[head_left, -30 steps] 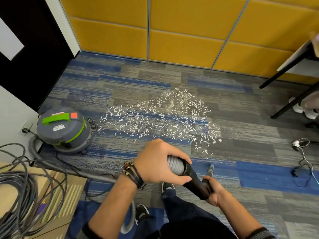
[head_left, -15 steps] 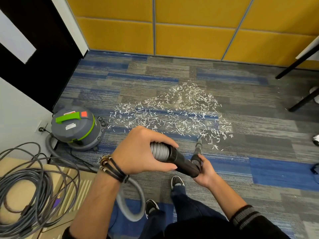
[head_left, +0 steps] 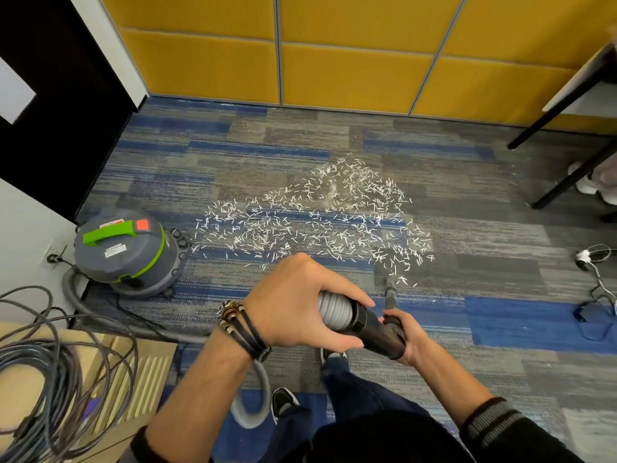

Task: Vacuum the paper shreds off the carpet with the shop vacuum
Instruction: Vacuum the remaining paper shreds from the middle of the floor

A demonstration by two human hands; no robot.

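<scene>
White paper shreds (head_left: pixel 320 225) lie scattered in a wide patch on the grey and blue carpet (head_left: pixel 484 235). A grey shop vacuum (head_left: pixel 123 252) with a green handle stands at the left of the patch. My left hand (head_left: pixel 293 302) grips the ribbed grey hose (head_left: pixel 334 312) where it joins the black wand (head_left: pixel 377 332). My right hand (head_left: pixel 407 335) holds the wand lower down. The nozzle (head_left: pixel 390 289) points down at the near right edge of the shreds.
Coiled grey cables (head_left: pixel 43 379) lie on a wooden surface at lower left. Black table legs (head_left: pixel 567 175) stand at the right, with a white plug and cord (head_left: pixel 591 259) on the floor. Yellow wall panels (head_left: pixel 350 61) close the far side. My shoes (head_left: pixel 283 402) are below the hands.
The view has shifted and the wand has swung forward, so the nozzle now reaches the near right edge of the shreds. Both hands keep their hold on hose and wand.
</scene>
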